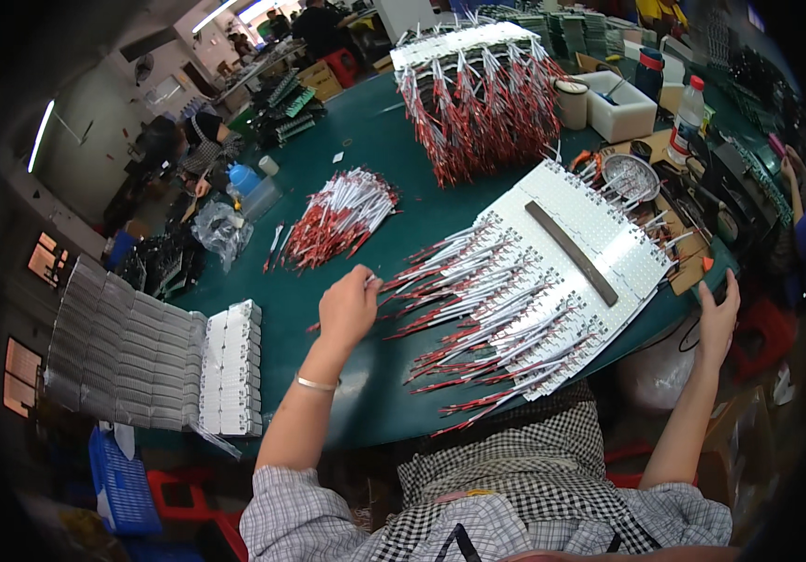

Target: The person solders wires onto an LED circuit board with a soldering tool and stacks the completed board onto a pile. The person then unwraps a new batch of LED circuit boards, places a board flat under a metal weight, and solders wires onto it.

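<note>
My left hand (pixel 349 304) is closed over the green table, its fingers pinched on a thin red and white wire; a red tip shows beyond the wrist side. Right beside it lie rows of red and white wires (pixel 478 281), fanned out from the left side of white circuit board panels (pixel 553 201). A dark flat bar (pixel 571 253) rests across the panels. Left of the panels is a loose pile of similar wires (pixel 342 217). My right hand (pixel 719 314) is at the table's right edge, thumb and fingers apart, with nothing seen in it.
Stacked white panels (pixel 230 370) stand at the left edge. At the back is a panel stack with hanging red wires (pixel 478 122). A white foam box (pixel 623 108), a bottle (pixel 688 122) and a round metal dish (pixel 630 178) stand at the back right. Other people work farther off.
</note>
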Demonstrator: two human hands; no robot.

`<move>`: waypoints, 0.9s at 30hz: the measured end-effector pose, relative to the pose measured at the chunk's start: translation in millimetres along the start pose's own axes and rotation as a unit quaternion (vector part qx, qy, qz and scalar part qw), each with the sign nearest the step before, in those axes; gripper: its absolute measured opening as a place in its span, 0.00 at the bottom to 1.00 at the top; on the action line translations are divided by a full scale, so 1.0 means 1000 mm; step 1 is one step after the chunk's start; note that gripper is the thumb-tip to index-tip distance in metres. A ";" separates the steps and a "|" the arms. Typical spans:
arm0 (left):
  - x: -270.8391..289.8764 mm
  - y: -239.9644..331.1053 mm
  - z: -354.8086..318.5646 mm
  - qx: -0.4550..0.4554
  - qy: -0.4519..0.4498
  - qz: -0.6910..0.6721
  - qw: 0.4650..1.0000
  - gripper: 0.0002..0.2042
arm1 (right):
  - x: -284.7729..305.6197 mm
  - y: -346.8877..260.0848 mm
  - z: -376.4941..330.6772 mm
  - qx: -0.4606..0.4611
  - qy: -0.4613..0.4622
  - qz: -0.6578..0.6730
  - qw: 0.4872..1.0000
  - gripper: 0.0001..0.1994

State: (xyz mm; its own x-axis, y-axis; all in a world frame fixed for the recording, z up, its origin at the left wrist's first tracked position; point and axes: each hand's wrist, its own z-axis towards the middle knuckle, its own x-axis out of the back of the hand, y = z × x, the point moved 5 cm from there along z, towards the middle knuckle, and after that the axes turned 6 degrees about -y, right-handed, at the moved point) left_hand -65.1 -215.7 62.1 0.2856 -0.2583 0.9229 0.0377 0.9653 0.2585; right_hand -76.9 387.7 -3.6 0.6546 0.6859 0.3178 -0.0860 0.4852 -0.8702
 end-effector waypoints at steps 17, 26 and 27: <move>-0.074 0.052 0.083 -0.076 -0.075 -0.060 0.993 0.19 | -0.152 -0.168 -0.078 0.241 -0.277 -0.279 0.887 0.15; -0.084 0.070 0.087 -0.023 -0.207 0.050 0.977 0.21 | -0.135 -0.140 -0.062 0.241 -0.266 -0.224 0.906 0.13; -0.083 0.066 0.085 -0.019 -0.208 0.053 0.977 0.21 | -0.127 -0.142 -0.065 0.241 -0.269 -0.220 0.906 0.13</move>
State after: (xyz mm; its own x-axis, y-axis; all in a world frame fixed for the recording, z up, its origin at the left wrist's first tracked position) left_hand -167.5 -133.8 27.2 -0.1226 -0.1426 0.9822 0.0677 0.9861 0.1516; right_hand -99.0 197.0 55.2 0.2552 0.4707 0.8446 -0.3080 0.8676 -0.3904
